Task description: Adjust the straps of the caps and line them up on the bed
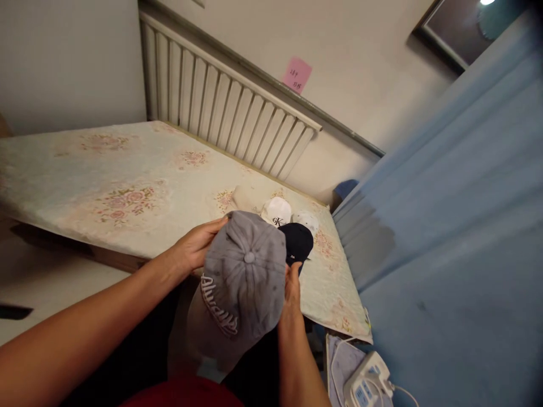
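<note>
A grey baseball cap (254, 265) with raised white lettering on its front is held up close to my body, its brim toward me. My left hand (201, 240) grips its far left edge, the fingertips hidden under the fabric. On the opposite side my right hand (292, 285) holds the cap's edge with the thumb up. Beyond it on the mattress lie a dark cap (300, 240), a white cap with black letters (278, 209) and another whitish cap (306, 219). The grey cap partly hides the dark one.
The floral mattress (169, 203) runs along a radiator (229, 102). A blue curtain (445, 237) hangs at the right. Below the mattress's right corner, a white power strip (367, 384) with cords rests on a small surface. A pink note (297, 74) is on the wall.
</note>
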The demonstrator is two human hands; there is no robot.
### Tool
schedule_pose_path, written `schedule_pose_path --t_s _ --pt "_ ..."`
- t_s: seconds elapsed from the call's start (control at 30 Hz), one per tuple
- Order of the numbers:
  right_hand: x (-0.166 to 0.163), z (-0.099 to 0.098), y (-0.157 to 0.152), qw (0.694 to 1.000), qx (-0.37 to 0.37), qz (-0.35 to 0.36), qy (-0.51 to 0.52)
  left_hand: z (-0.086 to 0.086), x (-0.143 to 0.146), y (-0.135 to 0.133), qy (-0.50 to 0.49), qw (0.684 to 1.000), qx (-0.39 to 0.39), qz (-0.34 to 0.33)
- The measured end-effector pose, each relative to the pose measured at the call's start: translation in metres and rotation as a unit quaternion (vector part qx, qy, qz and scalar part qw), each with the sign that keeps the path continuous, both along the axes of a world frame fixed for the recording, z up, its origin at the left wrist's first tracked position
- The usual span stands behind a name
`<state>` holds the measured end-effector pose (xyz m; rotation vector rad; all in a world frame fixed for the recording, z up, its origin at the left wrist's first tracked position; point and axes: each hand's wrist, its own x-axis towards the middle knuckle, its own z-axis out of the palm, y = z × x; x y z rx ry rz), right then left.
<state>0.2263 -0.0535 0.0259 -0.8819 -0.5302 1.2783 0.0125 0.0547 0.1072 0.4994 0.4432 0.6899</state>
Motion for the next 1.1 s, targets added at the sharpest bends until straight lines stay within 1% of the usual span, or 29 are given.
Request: schedule_pose_path --t_s 0.1,0.17,0.27,0.37,0.4,0.47,0.53,0.57,0.6,0.7,0.73,0.8,0.87,0.93,1.03,1.1 --pt "-0.015 -0.026 -0.012 0.998 0.005 0.007 0.056 -0.011 0.000 0.005 0.024 0.995 -0.084 0.048" --pt "-0.029 -0.042 -0.021 0.994 0.016 0.005 0.106 -0.021 0.000 0.007 0.034 0.989 -0.117 0.086" --pt "-0.051 -0.062 -0.033 0.990 0.024 0.004 0.136 -0.034 0.000 0.009 0.043 0.980 -0.142 0.134" --pt "-0.066 -0.073 -0.040 0.990 0.015 0.018 0.136 -0.041 -0.003 0.010 0.036 0.973 -0.147 0.172" --pt "-0.068 -0.074 -0.041 0.991 0.011 0.025 0.134 -0.042 -0.006 0.010 0.020 0.975 -0.140 0.170" --pt "-0.070 -0.071 -0.041 0.992 0.007 0.025 0.126 -0.040 -0.011 0.008 -0.040 0.984 -0.107 0.139" --pt "-0.069 -0.063 -0.039 0.994 0.004 0.004 0.110 -0.038 -0.017 0.003 -0.100 0.987 -0.066 0.108" --pt "-0.069 -0.058 -0.037 0.995 0.001 -0.006 0.099 -0.038 -0.018 -0.001 -0.111 0.987 -0.056 0.097" --pt "-0.069 -0.052 -0.035 0.996 -0.002 -0.009 0.087 -0.038 -0.019 -0.006 -0.104 0.989 -0.059 0.090" --pt "-0.075 -0.042 -0.029 0.999 -0.001 0.009 0.053 -0.045 -0.016 -0.022 -0.027 0.995 -0.098 0.015" --pt "-0.077 -0.040 -0.028 0.999 0.001 0.018 0.046 -0.049 -0.015 -0.027 -0.010 0.995 -0.096 -0.020" --pt "-0.081 -0.042 -0.027 0.999 -0.002 0.026 0.045 -0.057 -0.012 -0.033 0.020 0.996 -0.072 -0.052" --pt "-0.084 -0.045 -0.029 0.998 -0.015 0.019 0.056 -0.065 -0.011 -0.035 0.039 0.996 -0.050 -0.059" --pt "-0.086 -0.046 -0.034 0.998 -0.026 0.016 0.063 -0.070 -0.012 -0.031 0.057 0.997 -0.031 -0.042" --pt "-0.088 -0.044 -0.040 0.997 -0.022 0.047 0.054 -0.072 -0.010 -0.021 0.087 0.996 0.011 -0.003" --pt "-0.087 -0.041 -0.041 0.997 -0.015 0.060 0.054 -0.072 -0.004 -0.012 0.100 0.994 0.036 -0.005"
